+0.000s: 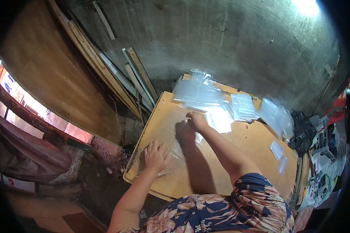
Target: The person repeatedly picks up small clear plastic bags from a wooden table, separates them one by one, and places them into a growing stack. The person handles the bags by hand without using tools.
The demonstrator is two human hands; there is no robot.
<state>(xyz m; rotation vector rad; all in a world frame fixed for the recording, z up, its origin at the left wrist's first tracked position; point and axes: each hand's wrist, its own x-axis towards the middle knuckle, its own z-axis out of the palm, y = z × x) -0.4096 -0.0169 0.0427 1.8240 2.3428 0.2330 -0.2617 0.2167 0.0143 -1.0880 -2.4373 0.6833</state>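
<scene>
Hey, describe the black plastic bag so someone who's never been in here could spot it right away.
Find the tan tabletop below the grey wall. At its right end, between clear plastic sheets on the left and a grey plastic crate on the right, sits a crumpled black bag. Its dark, opaque plastic sets it apart from the see-through sheets beside it.

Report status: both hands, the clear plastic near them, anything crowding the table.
Left hand spread palm-down by clear plastic. Right hand fingers curled, grip unclear. Clear plastic stack just beyond right hand, toward table's far edge.
</scene>
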